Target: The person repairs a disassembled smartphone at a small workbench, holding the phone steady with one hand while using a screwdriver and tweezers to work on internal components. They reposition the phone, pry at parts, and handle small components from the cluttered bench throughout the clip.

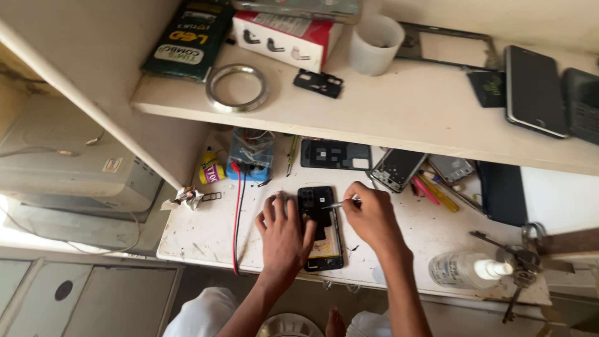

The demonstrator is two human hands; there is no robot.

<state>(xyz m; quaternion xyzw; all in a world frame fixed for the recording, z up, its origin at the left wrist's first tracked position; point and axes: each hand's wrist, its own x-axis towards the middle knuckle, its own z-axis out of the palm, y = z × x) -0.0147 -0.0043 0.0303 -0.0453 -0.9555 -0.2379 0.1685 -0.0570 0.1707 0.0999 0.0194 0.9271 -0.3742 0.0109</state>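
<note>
While my left hand [284, 234] lies flat with fingers spread over the near left side of the opened phone [321, 228], pressing it to the white surface [206, 234], my right hand [371, 215] curls narrow, pinching a thin metal tool [337, 205] whose tip touches the phone's far end. Both forearms reach in from the near edge, the right one angled leftward. A red wire [237, 218] runs just left of my left hand, and a clear bottle [462, 269] lies well to the right.
</note>
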